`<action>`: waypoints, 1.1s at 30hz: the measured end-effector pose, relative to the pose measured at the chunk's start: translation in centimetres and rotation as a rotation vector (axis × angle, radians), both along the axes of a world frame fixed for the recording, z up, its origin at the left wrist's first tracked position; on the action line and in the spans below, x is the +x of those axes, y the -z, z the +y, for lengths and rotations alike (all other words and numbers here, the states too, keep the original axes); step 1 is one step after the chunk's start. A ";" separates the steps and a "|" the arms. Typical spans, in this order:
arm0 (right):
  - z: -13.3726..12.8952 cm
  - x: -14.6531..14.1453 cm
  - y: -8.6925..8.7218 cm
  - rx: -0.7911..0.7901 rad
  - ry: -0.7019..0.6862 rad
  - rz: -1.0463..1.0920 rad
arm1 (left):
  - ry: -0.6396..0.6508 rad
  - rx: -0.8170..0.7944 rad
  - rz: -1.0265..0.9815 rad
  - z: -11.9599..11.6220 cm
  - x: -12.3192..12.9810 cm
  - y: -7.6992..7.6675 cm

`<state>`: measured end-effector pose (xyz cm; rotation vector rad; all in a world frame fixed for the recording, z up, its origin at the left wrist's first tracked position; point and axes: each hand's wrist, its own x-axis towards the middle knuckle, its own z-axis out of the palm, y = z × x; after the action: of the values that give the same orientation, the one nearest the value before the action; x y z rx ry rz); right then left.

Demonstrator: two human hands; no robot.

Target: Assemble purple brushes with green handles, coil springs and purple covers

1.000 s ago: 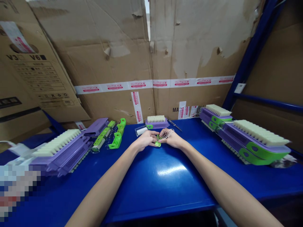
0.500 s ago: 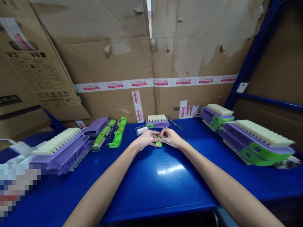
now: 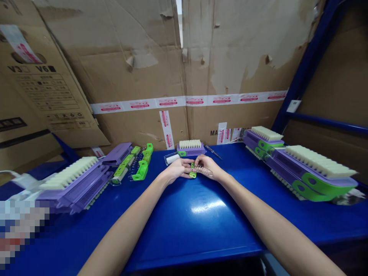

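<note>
Over the middle of the blue table, my left hand pinches a small green plastic piece between its fingers. My right hand is closed around a clear, shiny metal coil spring, whose left end meets the green piece. Whether the spring is fixed to the piece is too small to tell. Just beyond my hands lie a small clear case with a white block and a purple brush with cream bristles turned up. A pair of tweezers rests behind my right hand.
Purple brush parts are stacked on the left, beside green brackets, green strips and several springs. Purple and green brushes stand on the right. Cardboard walls the back, and a blue metal post rises at the right.
My right hand and the spring have shifted very slightly; the spring's free end lies a little further right. My left hand keeps its hold on the green piece.
</note>
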<state>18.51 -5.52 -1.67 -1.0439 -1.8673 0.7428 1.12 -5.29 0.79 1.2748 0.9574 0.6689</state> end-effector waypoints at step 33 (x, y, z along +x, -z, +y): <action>-0.5 -0.5 -0.2 -0.201 0.007 0.285 | -0.168 0.101 -0.084 -0.5 0.3 -0.3</action>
<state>17.97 -6.01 -1.43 -1.0085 -1.5685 1.0349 1.39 -5.77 1.14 1.2526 0.9782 0.9044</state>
